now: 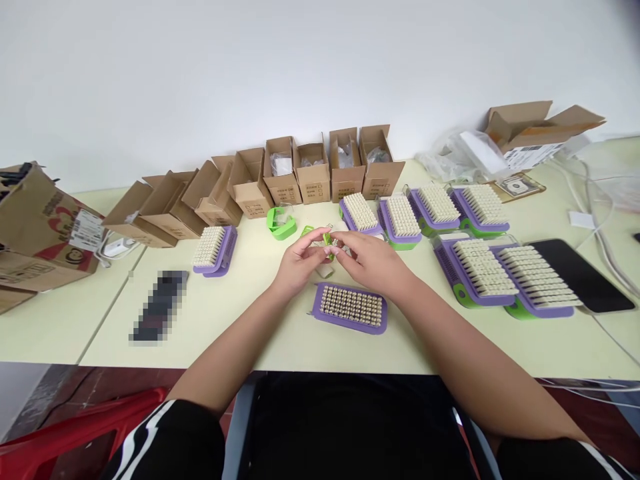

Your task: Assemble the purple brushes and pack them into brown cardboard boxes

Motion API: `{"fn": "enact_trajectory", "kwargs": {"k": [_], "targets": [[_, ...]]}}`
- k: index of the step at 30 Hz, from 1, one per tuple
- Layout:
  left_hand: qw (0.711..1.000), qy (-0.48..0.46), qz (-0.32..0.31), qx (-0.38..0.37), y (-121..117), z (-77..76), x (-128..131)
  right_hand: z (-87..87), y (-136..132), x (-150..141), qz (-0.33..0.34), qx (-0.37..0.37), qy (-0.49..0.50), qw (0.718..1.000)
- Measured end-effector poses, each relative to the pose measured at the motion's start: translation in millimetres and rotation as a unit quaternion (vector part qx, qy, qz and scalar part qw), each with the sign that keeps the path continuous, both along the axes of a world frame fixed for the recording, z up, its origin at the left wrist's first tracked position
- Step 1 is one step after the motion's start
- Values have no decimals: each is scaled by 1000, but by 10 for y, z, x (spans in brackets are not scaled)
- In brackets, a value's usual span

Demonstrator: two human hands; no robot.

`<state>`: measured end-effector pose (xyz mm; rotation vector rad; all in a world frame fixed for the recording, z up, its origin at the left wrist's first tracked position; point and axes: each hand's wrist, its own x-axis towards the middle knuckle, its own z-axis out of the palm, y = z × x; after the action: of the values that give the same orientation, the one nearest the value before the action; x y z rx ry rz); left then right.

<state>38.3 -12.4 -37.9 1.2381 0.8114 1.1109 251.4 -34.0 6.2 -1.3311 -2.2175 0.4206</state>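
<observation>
My left hand (299,261) and my right hand (369,261) meet over the middle of the table. Both have their fingertips pinched on a small green plastic part (327,239), partly hidden by the fingers. Just below the hands are a pale piece (325,271) and, behind my left fingers, another bit of green plastic (307,230). Closer to me lies a purple plate (379,323) set with rows of short cream tufts. A green ring-shaped housing (281,224) with a clear piece in it stands to the left of the hands.
Several purple-and-green brushes with cream bristles (475,267) stand at right, and one brush (215,250) at left. Open cardboard boxes (315,183) line the wall. A blurred dark object (159,307) lies left; a black tablet (583,275) and white cables (597,227) lie right.
</observation>
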Motion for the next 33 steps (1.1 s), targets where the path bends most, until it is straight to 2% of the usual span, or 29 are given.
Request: {"fn": "enact_trajectory", "kwargs": {"k": [5, 10, 16, 26, 33], "targets": [[997, -41, -3, -63, 8, 29, 9, -24, 28, 30, -16, 20, -5, 1000], [995, -53, 51, -61, -11, 64, 39, -57, 36, -4, -20, 28, -12, 999], [993, -65, 77, -64, -13, 63, 52, -67, 28, -44, -28, 28, -3, 999], [997, -27, 53, -50, -25, 73, 40, -47, 27, -2, -39, 13, 22, 999], [998, 60, 22, -20, -18, 51, 2, 24, 36, 64, -12, -15, -2, 1000]]}}
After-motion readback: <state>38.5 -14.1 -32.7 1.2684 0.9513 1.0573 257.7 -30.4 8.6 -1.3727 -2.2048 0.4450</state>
